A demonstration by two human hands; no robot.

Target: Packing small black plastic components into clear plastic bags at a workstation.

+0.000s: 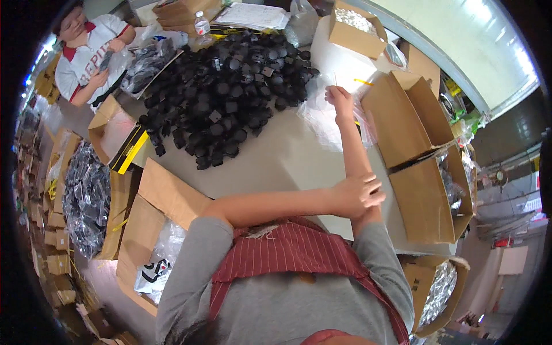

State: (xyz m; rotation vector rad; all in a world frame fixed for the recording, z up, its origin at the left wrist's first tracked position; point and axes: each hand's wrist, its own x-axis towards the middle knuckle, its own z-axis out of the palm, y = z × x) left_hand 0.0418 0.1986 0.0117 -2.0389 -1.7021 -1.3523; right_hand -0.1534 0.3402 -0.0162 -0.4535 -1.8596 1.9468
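My left arm crosses in front of my chest, and my left hand (359,195) is closed with bent fingers over my right forearm (357,152). Farther out, my right hand (340,99) is above a pile of clear plastic bags (322,118) on the table. Its fingers are pinched together; a thin pale sliver seems to stick up from them, too small to name. Left of the bags spreads a big heap of small black plastic parts (230,86), touched by neither hand.
Open cardboard boxes (402,115) line the right side, one with silvery packets (440,293). A small box of white pieces (353,20) stands at the back. On the left are a carton of bagged parts (86,195) and an open carton (172,190). Another person (92,52) handles a bag far left.
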